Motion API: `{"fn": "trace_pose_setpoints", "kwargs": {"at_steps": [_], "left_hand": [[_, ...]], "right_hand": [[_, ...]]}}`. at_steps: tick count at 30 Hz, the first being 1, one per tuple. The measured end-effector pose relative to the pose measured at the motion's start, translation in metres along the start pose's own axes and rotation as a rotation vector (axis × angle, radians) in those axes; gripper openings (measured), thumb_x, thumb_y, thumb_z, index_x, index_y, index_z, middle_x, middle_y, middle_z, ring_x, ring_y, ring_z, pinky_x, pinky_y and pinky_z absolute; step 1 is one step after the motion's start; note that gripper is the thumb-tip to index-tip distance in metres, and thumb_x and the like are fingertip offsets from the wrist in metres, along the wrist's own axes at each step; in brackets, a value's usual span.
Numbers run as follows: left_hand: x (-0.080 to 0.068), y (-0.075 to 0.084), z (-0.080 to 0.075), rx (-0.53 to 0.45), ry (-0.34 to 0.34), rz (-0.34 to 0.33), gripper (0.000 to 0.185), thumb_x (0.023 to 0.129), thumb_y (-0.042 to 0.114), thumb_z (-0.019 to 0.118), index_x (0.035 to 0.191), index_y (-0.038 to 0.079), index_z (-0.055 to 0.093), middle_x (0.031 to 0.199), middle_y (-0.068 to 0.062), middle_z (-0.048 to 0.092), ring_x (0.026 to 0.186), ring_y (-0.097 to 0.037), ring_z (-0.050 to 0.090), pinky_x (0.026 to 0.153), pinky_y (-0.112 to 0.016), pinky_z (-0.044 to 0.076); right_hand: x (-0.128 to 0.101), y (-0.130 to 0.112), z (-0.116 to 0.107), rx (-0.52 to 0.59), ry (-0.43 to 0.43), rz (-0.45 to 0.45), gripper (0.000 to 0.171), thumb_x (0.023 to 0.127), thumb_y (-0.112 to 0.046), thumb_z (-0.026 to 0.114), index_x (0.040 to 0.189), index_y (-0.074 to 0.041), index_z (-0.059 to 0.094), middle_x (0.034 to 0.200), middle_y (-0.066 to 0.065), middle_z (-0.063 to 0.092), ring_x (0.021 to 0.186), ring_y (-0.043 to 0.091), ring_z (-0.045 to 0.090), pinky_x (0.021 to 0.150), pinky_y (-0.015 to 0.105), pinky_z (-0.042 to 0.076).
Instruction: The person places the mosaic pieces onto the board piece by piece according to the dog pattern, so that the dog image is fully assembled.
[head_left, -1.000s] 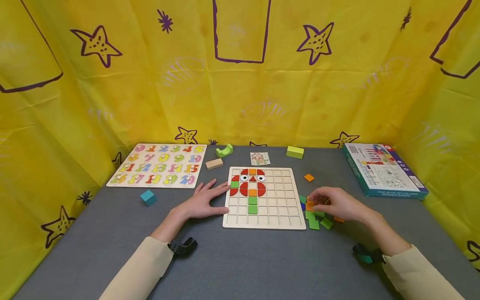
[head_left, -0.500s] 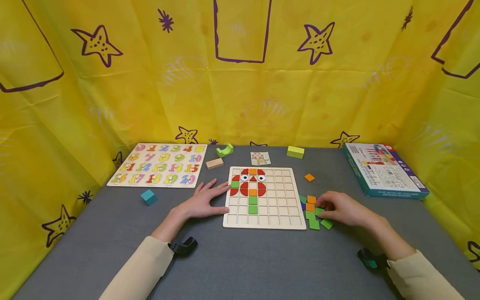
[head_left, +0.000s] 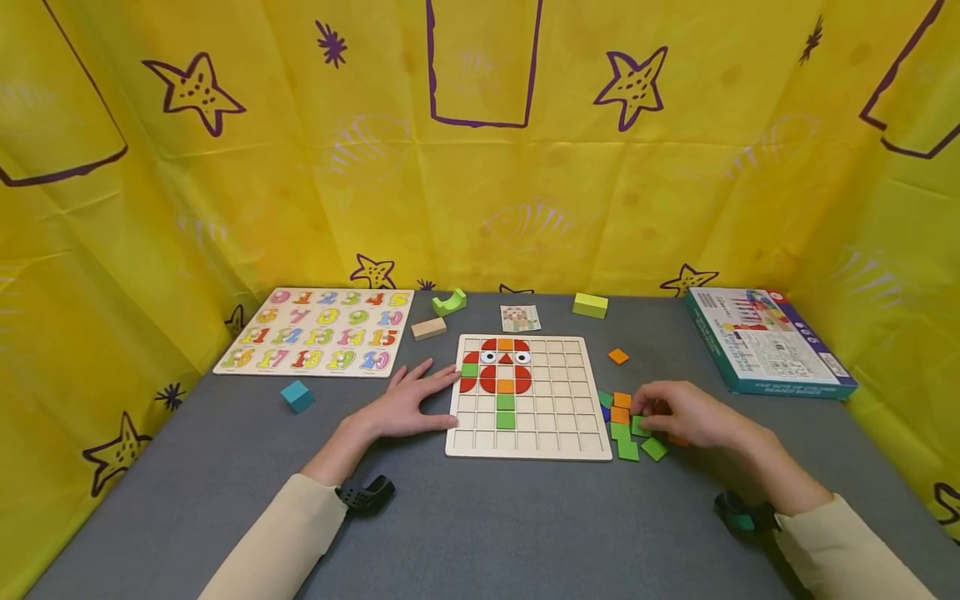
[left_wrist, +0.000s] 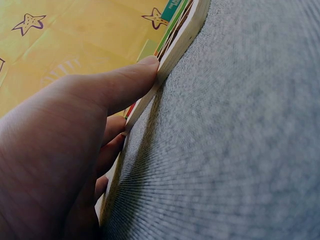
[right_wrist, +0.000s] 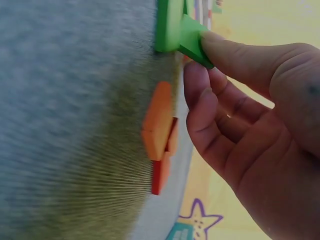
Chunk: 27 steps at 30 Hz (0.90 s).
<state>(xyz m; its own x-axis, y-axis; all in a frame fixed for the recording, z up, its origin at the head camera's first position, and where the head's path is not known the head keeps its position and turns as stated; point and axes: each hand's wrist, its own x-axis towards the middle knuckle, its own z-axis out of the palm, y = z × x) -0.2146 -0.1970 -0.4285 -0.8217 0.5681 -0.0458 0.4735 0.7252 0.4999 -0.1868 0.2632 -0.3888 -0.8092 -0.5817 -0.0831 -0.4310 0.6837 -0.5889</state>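
A wooden grid board (head_left: 555,392) lies mid-table, with a figure of red, green and orange tiles (head_left: 498,371) in its left columns. My left hand (head_left: 431,392) lies flat on the grey table, its fingers straight, and the thumb (left_wrist: 130,80) touches the board's left edge (left_wrist: 185,35). Right of the board is a pile of loose green tiles (head_left: 627,450) and orange tiles (head_left: 621,407). My right hand (head_left: 647,417) is over the pile with its fingers curled. Its thumb and forefinger pinch a tilted green tile (right_wrist: 192,42), just above the orange tiles (right_wrist: 157,125).
A number puzzle board (head_left: 318,332) is at the back left and a game box (head_left: 765,337) at the back right. Around the board lie a teal cube (head_left: 297,395), a wooden block (head_left: 428,327), a green arch (head_left: 448,301), a picture card (head_left: 520,317), a green block (head_left: 590,304) and a lone orange tile (head_left: 618,356). Yellow cloth walls enclose the table.
My right hand has drawn back from the orange tiles toward the nearer green ones and taken hold of a green tile. My left hand has stayed still.
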Motion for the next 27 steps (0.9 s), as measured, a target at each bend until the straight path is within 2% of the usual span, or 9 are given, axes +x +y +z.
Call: {"fn": "trace_pose_setpoints", "kwargs": {"at_steps": [10,21,27], "left_hand": [[0.002,-0.001,0.0,0.002,-0.001,-0.001,0.084,0.091,0.059,0.066,0.158,0.019,0.037,0.164,0.001,0.03,0.153,-0.035,0.006,0.116,-0.062,-0.005],[0.002,-0.002,0.001,0.005,0.001,0.0,0.084,0.091,0.06,0.065,0.159,0.02,0.037,0.164,0.002,0.029,0.153,-0.034,0.005,0.116,-0.061,-0.005],[0.001,-0.003,0.001,0.01,0.0,0.003,0.083,0.091,0.061,0.064,0.158,0.02,0.037,0.164,0.002,0.029,0.153,-0.035,0.006,0.116,-0.062,-0.005]], "right_hand": [[0.014,-0.017,-0.008,0.025,0.024,-0.038,0.009,0.095,-0.009,0.071,0.104,-0.01,0.068,0.091,-0.004,0.063,0.081,0.016,0.057,0.071,0.029,0.052],[0.053,-0.043,0.016,0.096,0.028,-0.103,0.008,0.096,-0.008,0.07,0.102,-0.011,0.067,0.092,-0.003,0.063,0.081,0.016,0.057,0.071,0.03,0.05],[0.078,-0.066,0.035,0.124,0.004,-0.182,0.008,0.095,-0.009,0.071,0.101,-0.012,0.068,0.093,-0.005,0.064,0.082,0.014,0.059,0.075,0.031,0.051]]}}
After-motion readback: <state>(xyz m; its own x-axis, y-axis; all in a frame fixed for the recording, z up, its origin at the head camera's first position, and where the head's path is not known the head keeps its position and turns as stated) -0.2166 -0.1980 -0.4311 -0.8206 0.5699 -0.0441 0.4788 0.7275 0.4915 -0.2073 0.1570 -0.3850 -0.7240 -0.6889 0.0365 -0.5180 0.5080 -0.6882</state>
